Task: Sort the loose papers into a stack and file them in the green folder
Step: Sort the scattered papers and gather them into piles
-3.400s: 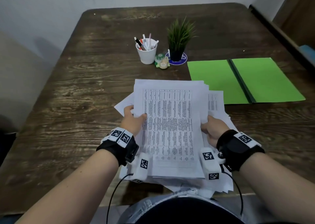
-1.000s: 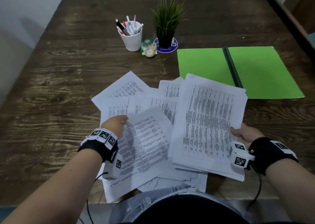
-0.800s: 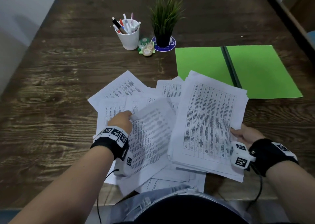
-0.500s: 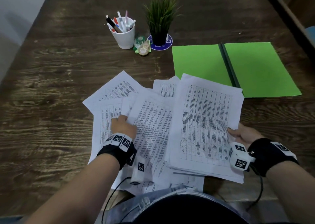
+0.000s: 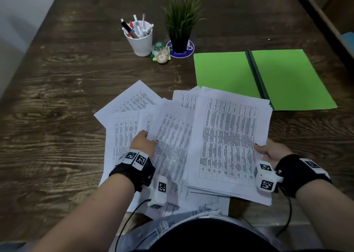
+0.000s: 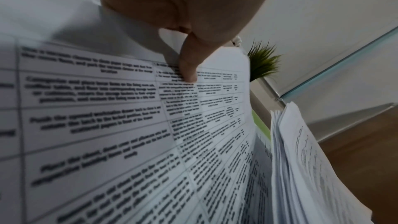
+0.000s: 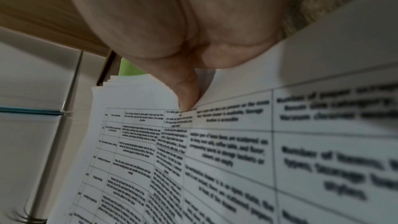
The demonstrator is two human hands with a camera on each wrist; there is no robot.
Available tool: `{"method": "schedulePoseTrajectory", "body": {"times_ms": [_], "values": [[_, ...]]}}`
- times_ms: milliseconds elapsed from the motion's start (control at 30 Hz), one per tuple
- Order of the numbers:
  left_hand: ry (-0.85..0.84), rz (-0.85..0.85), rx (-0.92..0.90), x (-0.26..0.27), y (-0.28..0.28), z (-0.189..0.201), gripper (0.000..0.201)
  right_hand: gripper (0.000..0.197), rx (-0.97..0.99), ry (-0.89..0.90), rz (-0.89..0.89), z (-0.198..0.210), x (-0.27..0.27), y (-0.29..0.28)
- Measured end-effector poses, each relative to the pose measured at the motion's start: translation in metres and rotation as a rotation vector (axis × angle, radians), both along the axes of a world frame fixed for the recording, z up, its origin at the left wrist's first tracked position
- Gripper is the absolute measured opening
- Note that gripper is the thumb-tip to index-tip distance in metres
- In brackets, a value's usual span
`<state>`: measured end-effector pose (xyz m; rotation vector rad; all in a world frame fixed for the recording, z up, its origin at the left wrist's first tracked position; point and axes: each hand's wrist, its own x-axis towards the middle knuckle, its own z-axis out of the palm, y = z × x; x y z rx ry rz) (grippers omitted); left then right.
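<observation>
Printed sheets with tables lie spread over the near middle of the table. My right hand (image 5: 268, 152) grips the right edge of a gathered stack of papers (image 5: 228, 142), thumb on top (image 7: 187, 94), and holds it slightly raised. My left hand (image 5: 143, 142) pinches a single loose sheet (image 5: 172, 136), thumb on its printed face (image 6: 189, 67); that sheet is lifted and blurred, just left of the stack (image 6: 301, 159). More loose sheets (image 5: 126, 106) lie flat beneath and to the left. The green folder (image 5: 283, 79) lies open at the right, behind the stack.
A white cup of pens (image 5: 140, 39), a small potted plant (image 5: 181, 27) on a blue coaster and a tape dispenser (image 5: 161, 53) stand behind the papers. The wooden table (image 5: 57, 98) shows bare on the left. A wall edge runs along the far right.
My left hand has lifted one loose sheet from the spread and brought it right toward the stack. The right hand has kept the stack almost still.
</observation>
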<state>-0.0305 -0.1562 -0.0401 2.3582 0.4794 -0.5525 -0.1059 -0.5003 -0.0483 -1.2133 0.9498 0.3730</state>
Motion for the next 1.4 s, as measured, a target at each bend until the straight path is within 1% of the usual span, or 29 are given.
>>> {"method": "schedulePoseTrajectory", "body": {"times_ms": [100, 200, 267, 333, 400, 433, 500, 567, 600, 667, 700, 767, 833, 900, 967, 1033, 1100, 1200, 1233, 1267, 1333, 1367, 1400], "values": [[-0.080, 0.053, -0.011, 0.007, 0.022, 0.011, 0.029, 0.038, -0.030, 0.004, -0.016, -0.006, 0.003, 0.002], [-0.155, 0.074, -0.048, 0.017, 0.048, 0.024, 0.029, 0.047, -0.134, 0.012, 0.015, -0.010, 0.004, 0.005], [-0.215, 0.098, -0.128, 0.022, 0.062, 0.035, 0.029, 0.057, -0.187, -0.020, 0.051, -0.017, 0.005, 0.003], [-0.285, 0.119, -0.221, 0.025, 0.072, 0.049, 0.029, 0.050, -0.252, -0.012, 0.056, -0.016, 0.007, 0.007], [-0.348, 0.123, -0.289, 0.026, 0.077, 0.067, 0.026, 0.044, -0.368, 0.009, 0.069, -0.010, 0.010, 0.012], [-0.372, 0.115, -0.331, 0.026, 0.079, 0.075, 0.024, 0.043, -0.393, -0.002, 0.075, -0.007, 0.011, 0.015], [-0.410, 0.078, -0.411, 0.026, 0.080, 0.092, 0.026, 0.046, -0.398, -0.040, 0.078, -0.006, 0.016, 0.018], [-0.440, 0.029, -0.476, 0.025, 0.079, 0.106, 0.030, 0.063, -0.350, -0.070, 0.080, -0.002, 0.021, 0.020], [-0.448, 0.019, -0.516, 0.025, 0.076, 0.110, 0.030, 0.066, -0.310, -0.086, 0.069, -0.003, 0.024, 0.020], [-0.450, 0.029, -0.564, 0.025, 0.067, 0.115, 0.026, 0.050, -0.292, -0.108, 0.094, 0.008, 0.028, 0.032], [-0.446, 0.037, -0.574, 0.024, 0.061, 0.115, 0.024, 0.045, -0.303, -0.129, 0.114, 0.013, 0.030, 0.038], [-0.404, 0.070, -0.550, 0.021, 0.050, 0.106, 0.020, 0.041, -0.315, -0.177, 0.127, 0.024, 0.034, 0.053], [-0.332, 0.093, -0.466, 0.017, 0.040, 0.094, 0.019, 0.035, -0.301, -0.229, 0.151, 0.030, 0.036, 0.066], [-0.271, 0.068, -0.358, 0.014, 0.031, 0.085, 0.028, 0.030, -0.256, -0.265, 0.179, 0.034, 0.038, 0.078], [-0.230, 0.065, -0.276, 0.009, 0.019, 0.081, 0.033, 0.028, -0.197, -0.287, 0.213, 0.038, 0.038, 0.086], [-0.215, 0.092, -0.283, 0.005, 0.009, 0.077, 0.034, 0.034, -0.141, -0.298, 0.208, 0.037, 0.039, 0.092], [-0.212, 0.115, -0.341, 0.003, 0.003, 0.071, 0.041, 0.037, -0.142, -0.270, 0.191, 0.032, 0.038, 0.092], [-0.180, 0.119, -0.399, -0.001, -0.004, 0.066, 0.059, 0.030, -0.193, -0.205, 0.114, 0.025, 0.037, 0.088], [-0.163, 0.107, -0.380, 0.000, -0.006, 0.064, 0.060, 0.028, -0.192, -0.210, 0.078, 0.027, 0.037, 0.089], [-0.148, 0.087, -0.351, -0.001, -0.008, 0.062, 0.058, 0.031, -0.193, -0.222, 0.046, 0.028, 0.037, 0.090], [-0.132, 0.053, -0.307, -0.002, -0.010, 0.058, 0.052, 0.045, -0.193, -0.245, 0.025, 0.028, 0.036, 0.090], [-0.130, 0.044, -0.290, -0.001, -0.012, 0.055, 0.050, 0.044, -0.186, -0.253, 0.042, 0.028, 0.035, 0.089], [-0.130, 0.033, -0.276, -0.002, -0.013, 0.053, 0.050, 0.037, -0.190, -0.260, 0.095, 0.026, 0.034, 0.089]]}}
